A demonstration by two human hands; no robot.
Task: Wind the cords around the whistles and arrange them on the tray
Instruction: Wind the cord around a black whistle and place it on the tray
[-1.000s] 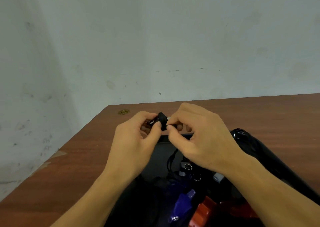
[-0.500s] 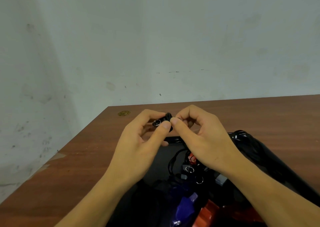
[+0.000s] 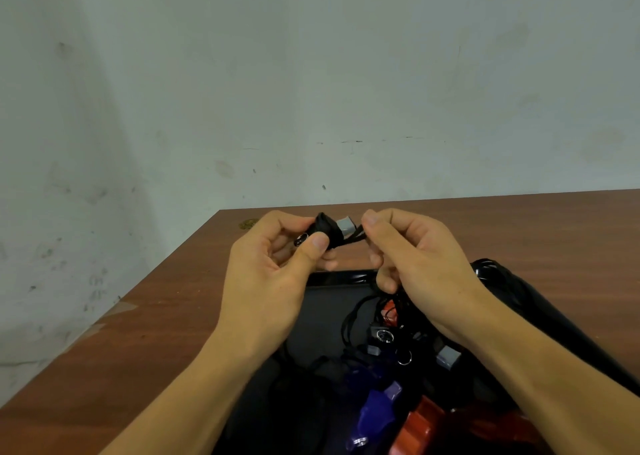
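Since a moment ago your hands have drawn a little apart, and a short run of black cord (image 3: pixel 353 239) now shows stretched between them where the fingertips had been almost touching. Your left hand (image 3: pixel 273 274) holds the black whistle (image 3: pixel 323 231) up above the far end of the tray, the thumb pressed on its near face and the fingers curled behind it. Cord is already wound round the whistle's body, a grey mouthpiece (image 3: pixel 345 224) sticks out toward your right, and a metal ring (image 3: pixel 300 239) shows beside your thumb. Your right hand (image 3: pixel 415 260) pinches the cord between thumb and forefinger, just beside the mouthpiece, the other fingers curled in beneath.

Below your wrists, the black tray (image 3: pixel 341 276) sits on the brown wooden table (image 3: pixel 166 316). In it lies a tangle of cords with other whistles: a blue whistle (image 3: pixel 375 409) and a red whistle (image 3: pixel 417 427) near the bottom edge, and a second grey mouthpiece (image 3: pixel 448 357) by your right forearm. A small gold sticker (image 3: pixel 248 224) lies at the table's far corner. No writing or brand can be read on anything.
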